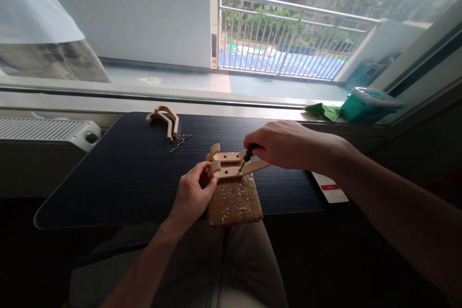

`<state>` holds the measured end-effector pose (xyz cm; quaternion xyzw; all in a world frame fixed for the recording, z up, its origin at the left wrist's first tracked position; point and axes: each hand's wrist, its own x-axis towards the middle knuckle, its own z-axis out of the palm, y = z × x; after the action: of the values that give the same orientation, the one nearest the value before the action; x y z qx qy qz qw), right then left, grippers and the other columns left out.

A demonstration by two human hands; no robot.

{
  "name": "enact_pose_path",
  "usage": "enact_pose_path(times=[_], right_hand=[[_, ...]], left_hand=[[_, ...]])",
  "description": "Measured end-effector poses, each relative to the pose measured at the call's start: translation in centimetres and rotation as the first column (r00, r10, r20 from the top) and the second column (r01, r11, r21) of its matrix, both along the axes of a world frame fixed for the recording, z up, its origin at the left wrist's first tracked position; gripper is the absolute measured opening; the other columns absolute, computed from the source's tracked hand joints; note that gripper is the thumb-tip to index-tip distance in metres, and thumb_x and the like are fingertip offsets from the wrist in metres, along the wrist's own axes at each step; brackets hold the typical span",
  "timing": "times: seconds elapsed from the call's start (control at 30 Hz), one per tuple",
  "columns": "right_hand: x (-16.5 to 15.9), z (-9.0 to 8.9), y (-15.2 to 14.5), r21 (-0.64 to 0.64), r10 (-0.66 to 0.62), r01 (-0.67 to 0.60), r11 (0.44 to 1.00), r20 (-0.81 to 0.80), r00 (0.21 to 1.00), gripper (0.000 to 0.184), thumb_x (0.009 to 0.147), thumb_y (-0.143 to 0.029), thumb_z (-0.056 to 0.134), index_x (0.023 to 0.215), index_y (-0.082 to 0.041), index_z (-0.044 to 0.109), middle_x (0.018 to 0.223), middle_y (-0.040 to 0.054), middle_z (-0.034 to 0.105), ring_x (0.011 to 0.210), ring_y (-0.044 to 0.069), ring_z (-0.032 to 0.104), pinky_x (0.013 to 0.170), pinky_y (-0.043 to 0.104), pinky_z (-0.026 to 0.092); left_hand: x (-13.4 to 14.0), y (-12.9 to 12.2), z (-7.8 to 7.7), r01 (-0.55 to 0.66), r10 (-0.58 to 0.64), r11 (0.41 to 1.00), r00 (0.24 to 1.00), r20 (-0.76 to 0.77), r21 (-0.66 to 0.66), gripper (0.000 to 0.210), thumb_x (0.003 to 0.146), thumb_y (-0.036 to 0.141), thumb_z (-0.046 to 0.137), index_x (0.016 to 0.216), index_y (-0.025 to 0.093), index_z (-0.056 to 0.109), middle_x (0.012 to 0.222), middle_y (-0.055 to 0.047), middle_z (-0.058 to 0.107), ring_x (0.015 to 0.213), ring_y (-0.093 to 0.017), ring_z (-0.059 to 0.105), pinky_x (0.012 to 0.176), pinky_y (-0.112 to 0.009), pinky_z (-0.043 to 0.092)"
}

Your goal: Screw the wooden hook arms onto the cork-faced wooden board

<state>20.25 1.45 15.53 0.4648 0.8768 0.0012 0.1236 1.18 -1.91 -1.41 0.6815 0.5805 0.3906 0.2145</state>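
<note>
My right hand point(279, 142) is closed around the black handle of a screwdriver point(249, 152). The screwdriver's tip points down at a hole in the nearer of two bent wooden pieces point(234, 172). My left hand point(197, 187) grips the curled left end of this piece between thumb and fingers. Just behind it lies the second wooden piece point(227, 156), with dark holes along it. Both rest on a worn brown board point(234, 199) that juts over the table's front edge. Whether a screw sits under the tip is too small to tell.
On the dark table point(115, 173), two more bent wooden pieces point(166, 118) lie at the back left beside several screws point(181, 142). A phone point(330, 187) lies at the right edge. A green cloth point(323, 111) and a teal box point(370, 106) stand on the windowsill. A person point(39, 19) is beyond the glass.
</note>
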Motion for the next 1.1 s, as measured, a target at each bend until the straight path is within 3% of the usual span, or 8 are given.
enact_pose_path(times=[0.3, 0.47, 0.6, 0.93, 1.1], right_hand=[[-0.41, 0.05, -0.06, 0.003, -0.048, 0.048, 0.999, 0.044, 0.998, 0.03, 0.083, -0.031, 0.041, 0.089, -0.019, 0.068, 0.075, 0.0068, 0.065, 0.064, 0.014, 0.054, 0.054, 0.026, 0.027], [-0.18, -0.08, -0.03, 0.014, 0.003, -0.003, 1.0, -0.021, 1.0, 0.031, 0.08, -0.027, 0.045, 0.105, -0.024, 0.063, 0.079, 0.0043, 0.066, 0.067, 0.014, 0.054, 0.054, 0.025, 0.026], [-0.04, -0.07, 0.07, 0.007, 0.022, -0.022, 1.0, -0.015, 1.0, 0.026, 0.08, -0.024, 0.044, 0.093, -0.024, 0.067, 0.08, 0.0034, 0.066, 0.067, 0.013, 0.054, 0.054, 0.025, 0.026], [-0.35, -0.06, -0.07, 0.03, -0.033, 0.032, 0.999, 0.048, 0.998, 0.031, 0.084, -0.034, 0.042, 0.092, -0.019, 0.068, 0.074, 0.0068, 0.065, 0.065, 0.014, 0.054, 0.054, 0.026, 0.026], [-0.08, -0.04, -0.17, 0.043, 0.02, -0.019, 0.999, -0.025, 0.999, 0.03, 0.08, -0.029, 0.046, 0.104, -0.024, 0.064, 0.083, 0.0044, 0.067, 0.069, 0.015, 0.055, 0.056, 0.025, 0.027]], left_hand=[[0.07, 0.02, 0.05, 0.0, 0.0, 1.0, 1.0, 0.008, 0.007, 0.027, 0.076, 0.031, 0.055, 0.101, 0.02, 0.057, 0.077, 0.001, 0.062, 0.066, -0.012, 0.057, 0.066, -0.024, 0.047], [0.01, -0.04, -0.05, -0.005, 0.005, 1.0, 1.0, 0.014, 0.0, 0.028, 0.077, 0.032, 0.054, 0.102, 0.02, 0.057, 0.075, 0.001, 0.062, 0.066, -0.013, 0.058, 0.067, -0.025, 0.048], [0.01, -0.04, -0.09, 0.001, -0.001, 1.0, 1.0, 0.018, -0.011, 0.028, 0.077, 0.033, 0.054, 0.102, 0.02, 0.057, 0.076, 0.0, 0.062, 0.067, -0.013, 0.058, 0.068, -0.025, 0.049], [0.02, -0.01, -0.01, 0.0, 0.0, 1.0, 1.0, 0.015, 0.002, 0.029, 0.076, 0.033, 0.055, 0.102, 0.02, 0.057, 0.078, 0.0, 0.063, 0.067, -0.013, 0.059, 0.068, -0.025, 0.048], [-0.01, -0.03, -0.03, -0.001, 0.001, 1.0, 1.0, 0.007, -0.001, 0.028, 0.077, 0.034, 0.054, 0.101, 0.02, 0.057, 0.077, 0.0, 0.062, 0.067, -0.014, 0.059, 0.069, -0.026, 0.048]])
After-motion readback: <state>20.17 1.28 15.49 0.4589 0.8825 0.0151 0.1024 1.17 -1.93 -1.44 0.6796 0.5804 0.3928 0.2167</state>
